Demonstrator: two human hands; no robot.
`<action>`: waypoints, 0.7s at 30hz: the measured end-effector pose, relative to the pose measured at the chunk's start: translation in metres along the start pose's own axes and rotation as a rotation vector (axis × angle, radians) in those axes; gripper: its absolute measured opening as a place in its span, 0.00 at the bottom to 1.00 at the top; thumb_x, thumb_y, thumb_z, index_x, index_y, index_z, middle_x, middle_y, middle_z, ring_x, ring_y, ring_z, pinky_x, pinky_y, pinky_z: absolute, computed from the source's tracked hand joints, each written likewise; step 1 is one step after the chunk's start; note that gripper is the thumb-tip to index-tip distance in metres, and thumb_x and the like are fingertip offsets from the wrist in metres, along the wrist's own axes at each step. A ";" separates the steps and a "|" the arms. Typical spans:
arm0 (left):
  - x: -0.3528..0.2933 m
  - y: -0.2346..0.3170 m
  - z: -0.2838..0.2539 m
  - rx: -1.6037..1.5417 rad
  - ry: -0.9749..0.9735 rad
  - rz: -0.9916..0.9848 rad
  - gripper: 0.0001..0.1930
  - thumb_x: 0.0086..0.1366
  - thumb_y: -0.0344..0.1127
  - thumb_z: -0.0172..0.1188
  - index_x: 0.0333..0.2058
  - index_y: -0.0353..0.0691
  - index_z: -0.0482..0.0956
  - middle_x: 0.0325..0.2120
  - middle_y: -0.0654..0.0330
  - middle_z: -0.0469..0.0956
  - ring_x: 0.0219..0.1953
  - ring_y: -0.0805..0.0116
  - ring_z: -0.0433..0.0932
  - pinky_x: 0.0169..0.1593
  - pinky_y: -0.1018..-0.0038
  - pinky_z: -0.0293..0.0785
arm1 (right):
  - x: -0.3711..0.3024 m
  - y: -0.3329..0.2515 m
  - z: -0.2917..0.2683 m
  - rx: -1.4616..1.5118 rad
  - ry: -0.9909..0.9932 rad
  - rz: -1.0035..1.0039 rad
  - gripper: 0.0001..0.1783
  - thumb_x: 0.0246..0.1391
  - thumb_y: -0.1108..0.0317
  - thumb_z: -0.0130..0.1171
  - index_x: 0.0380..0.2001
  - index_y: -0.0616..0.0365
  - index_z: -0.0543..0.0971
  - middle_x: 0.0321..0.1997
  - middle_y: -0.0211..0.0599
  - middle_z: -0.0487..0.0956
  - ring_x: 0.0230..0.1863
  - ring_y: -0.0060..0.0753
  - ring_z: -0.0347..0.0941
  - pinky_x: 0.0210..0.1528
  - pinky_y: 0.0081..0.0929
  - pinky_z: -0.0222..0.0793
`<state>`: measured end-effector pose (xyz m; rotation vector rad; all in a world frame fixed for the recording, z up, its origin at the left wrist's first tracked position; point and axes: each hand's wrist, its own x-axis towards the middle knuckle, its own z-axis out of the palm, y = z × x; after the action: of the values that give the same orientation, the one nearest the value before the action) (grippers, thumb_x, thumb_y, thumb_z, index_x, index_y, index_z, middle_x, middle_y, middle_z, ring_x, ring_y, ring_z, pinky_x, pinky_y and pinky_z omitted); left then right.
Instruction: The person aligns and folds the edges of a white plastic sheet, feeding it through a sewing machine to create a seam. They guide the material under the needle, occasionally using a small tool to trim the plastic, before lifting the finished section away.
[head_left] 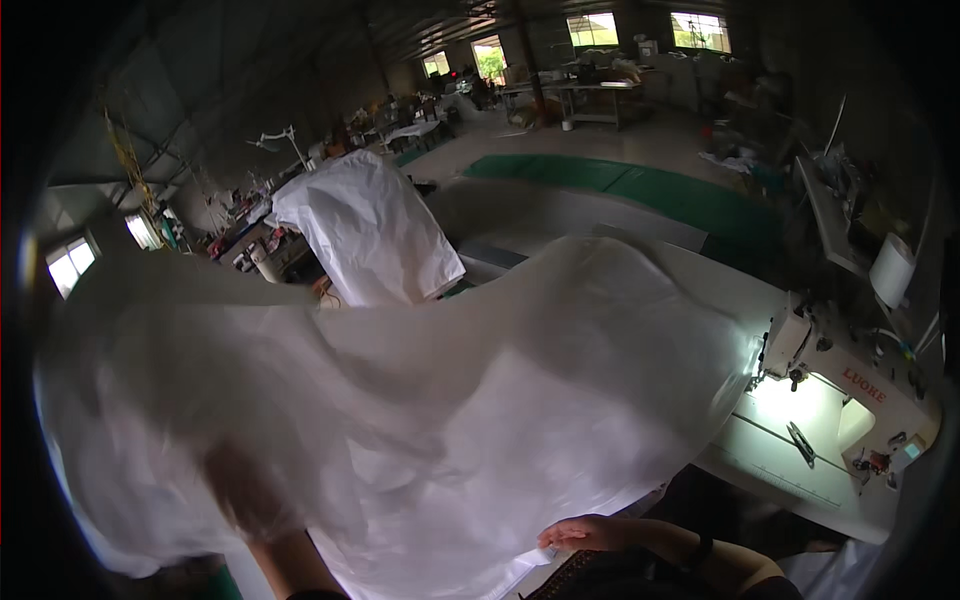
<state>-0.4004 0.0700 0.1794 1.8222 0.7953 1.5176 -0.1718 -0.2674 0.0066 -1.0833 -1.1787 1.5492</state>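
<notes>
A large white, thin sheet billows across the front of me, its raised folds hiding much of the worktable. My left hand is at the sheet's lower left part, smeared by motion and partly veiled by the material, so its fingers do not show clearly. At the sheet's near edge, right of the middle, my right hand has its fingers closed on the white material. To the right, the sheet reaches the needle end of a white sewing machine, whose lamp lights the bed below.
Small thread snips lie on the machine bed. A white thread cone stands at the right. Beyond the table, another white sheet drapes over something. Green matting covers part of the floor, with cluttered worktables farther back.
</notes>
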 end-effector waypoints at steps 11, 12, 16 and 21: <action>0.120 0.051 0.266 0.614 -0.441 0.895 0.21 0.61 0.31 0.49 0.53 0.50 0.78 0.57 0.65 0.74 0.57 0.58 0.72 0.62 0.65 0.63 | -0.077 -0.087 0.008 -0.462 0.423 -0.235 0.22 0.68 0.55 0.49 0.59 0.54 0.72 0.52 0.38 0.81 0.53 0.35 0.77 0.56 0.29 0.70; 0.089 0.019 0.260 0.570 -0.478 1.076 0.24 0.60 0.30 0.48 0.55 0.53 0.77 0.60 0.65 0.71 0.56 0.59 0.72 0.61 0.64 0.64 | -0.098 -0.086 0.005 -0.453 0.449 -0.211 0.22 0.68 0.55 0.49 0.59 0.54 0.72 0.52 0.38 0.81 0.53 0.35 0.77 0.56 0.29 0.70; -0.011 -0.098 0.182 0.570 -0.880 0.887 0.26 0.56 0.24 0.53 0.54 0.54 0.76 0.58 0.67 0.72 0.57 0.55 0.70 0.61 0.57 0.68 | -0.174 -0.068 0.004 -0.592 0.689 0.005 0.18 0.65 0.60 0.53 0.52 0.58 0.76 0.45 0.40 0.83 0.47 0.38 0.80 0.50 0.30 0.72; 0.006 -0.119 0.142 0.760 -0.975 0.068 0.14 0.52 0.29 0.64 0.39 0.39 0.84 0.33 0.54 0.85 0.46 0.56 0.82 0.53 0.68 0.75 | -0.226 -0.076 0.001 -0.648 0.868 0.128 0.14 0.62 0.63 0.55 0.47 0.58 0.78 0.42 0.39 0.84 0.45 0.40 0.81 0.47 0.31 0.74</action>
<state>-0.2657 0.1361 0.0701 2.7552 0.8281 0.1613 -0.1110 -0.4731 0.1096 -2.0123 -0.9856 0.5914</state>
